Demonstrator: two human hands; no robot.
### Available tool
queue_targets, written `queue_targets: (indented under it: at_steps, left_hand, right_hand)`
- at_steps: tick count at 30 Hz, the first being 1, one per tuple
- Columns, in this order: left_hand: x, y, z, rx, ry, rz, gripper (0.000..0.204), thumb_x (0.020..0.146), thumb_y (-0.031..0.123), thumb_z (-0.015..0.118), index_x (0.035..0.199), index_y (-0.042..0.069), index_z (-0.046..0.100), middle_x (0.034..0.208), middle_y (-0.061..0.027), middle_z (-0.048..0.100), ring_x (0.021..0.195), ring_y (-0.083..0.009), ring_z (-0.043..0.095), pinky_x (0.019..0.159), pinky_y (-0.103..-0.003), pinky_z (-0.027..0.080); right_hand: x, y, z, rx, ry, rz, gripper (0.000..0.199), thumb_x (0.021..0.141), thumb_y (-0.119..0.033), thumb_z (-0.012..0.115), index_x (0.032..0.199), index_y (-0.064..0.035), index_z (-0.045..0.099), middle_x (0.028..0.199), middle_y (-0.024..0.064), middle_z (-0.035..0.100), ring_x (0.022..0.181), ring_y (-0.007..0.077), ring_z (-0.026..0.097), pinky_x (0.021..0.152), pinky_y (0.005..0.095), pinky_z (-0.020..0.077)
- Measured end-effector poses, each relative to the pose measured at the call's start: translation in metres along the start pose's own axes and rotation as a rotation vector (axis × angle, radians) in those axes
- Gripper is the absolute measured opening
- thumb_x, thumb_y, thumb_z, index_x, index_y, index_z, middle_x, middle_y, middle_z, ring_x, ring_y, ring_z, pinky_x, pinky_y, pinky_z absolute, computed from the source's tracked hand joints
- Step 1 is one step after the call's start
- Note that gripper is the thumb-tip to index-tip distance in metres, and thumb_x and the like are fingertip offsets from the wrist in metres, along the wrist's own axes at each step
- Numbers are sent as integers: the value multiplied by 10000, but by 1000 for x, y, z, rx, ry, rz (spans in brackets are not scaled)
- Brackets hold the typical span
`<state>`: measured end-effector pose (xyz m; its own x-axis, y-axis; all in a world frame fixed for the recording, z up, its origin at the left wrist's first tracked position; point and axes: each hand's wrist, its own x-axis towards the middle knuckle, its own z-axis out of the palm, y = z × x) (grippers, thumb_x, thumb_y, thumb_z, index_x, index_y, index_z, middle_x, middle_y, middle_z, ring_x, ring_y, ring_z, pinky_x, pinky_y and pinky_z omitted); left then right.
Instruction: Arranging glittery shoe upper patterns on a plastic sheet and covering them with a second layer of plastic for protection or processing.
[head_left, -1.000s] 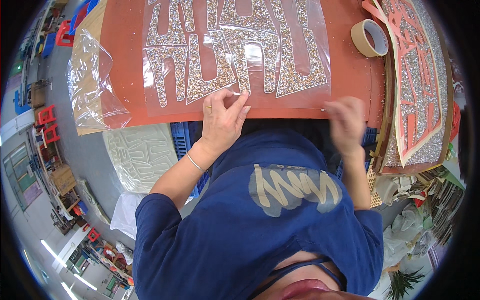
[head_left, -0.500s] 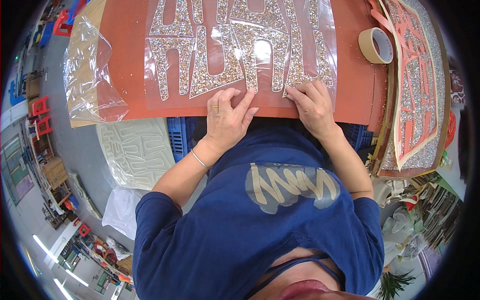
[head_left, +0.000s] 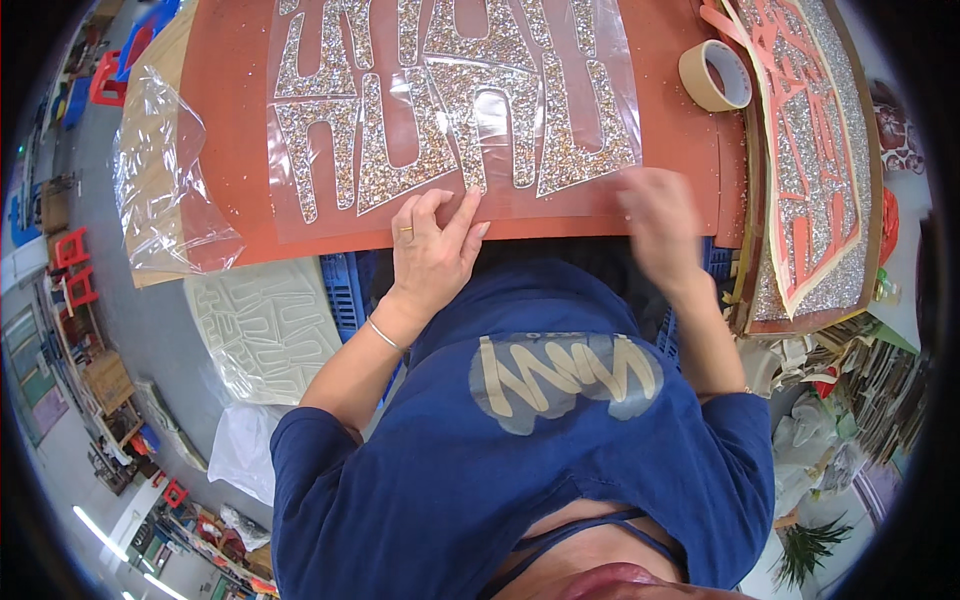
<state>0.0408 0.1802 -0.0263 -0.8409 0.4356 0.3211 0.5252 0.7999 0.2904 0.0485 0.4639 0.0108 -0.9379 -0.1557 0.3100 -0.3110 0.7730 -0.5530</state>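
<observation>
Worker in navy-blue short-sleeved cotton T-shirt (head_left: 590,470) at red-brown flat bench (head_left: 228,130): L hand (head_left: 432,252) has index finger outstretched, thumb apart from it, other fingers loosely bent; index tip is at lower end of white-edged gold-and-silver glitter shape (head_left: 468,125), lying w/ others on clear plastic sheet (head_left: 338,223). R hand (head_left: 662,225), blurred, is nr sheet's lower R corner; can't tell if its fingers are spread or pinching. Tan ring-shaped tape roll (head_left: 698,85) sits farther back on R; crumpled transparent film (head_left: 150,185) at L.
</observation>
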Motion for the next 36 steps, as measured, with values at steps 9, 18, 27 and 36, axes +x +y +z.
queue_targets:
  at_steps: [9,18,27,36]
  left_hand:
    - [4,0,0,2,21,12,416,817,252,670,1211,137,606,1065,-89,472,1023,-258,439,890,-370,349]
    - [6,0,1,10,31,12,402,809,247,679,1182,114,613,1061,-89,482,1021,-256,448,885,-370,356]
    - [6,1,4,-5,57,1,365,806,240,681,1147,122,624,1056,-84,470,1010,-250,454,869,-375,364]
    - [4,2,4,26,64,-32,362,811,259,665,1147,130,622,1068,-76,466,1033,-245,438,866,-373,366]
  right_hand:
    - [-152,100,-143,-647,77,724,164,894,-145,584,965,-4,630,858,159,617,783,314,612,732,381,481]
    - [-144,97,-133,-670,202,680,132,872,-97,589,960,-17,647,881,144,604,821,312,600,757,392,469]
    - [13,-16,30,105,62,-128,147,730,-16,675,869,-62,667,796,68,578,785,249,541,718,352,444]
    - [37,-21,68,-24,-5,-337,221,710,-54,664,931,-60,649,788,33,552,754,218,517,685,347,402]
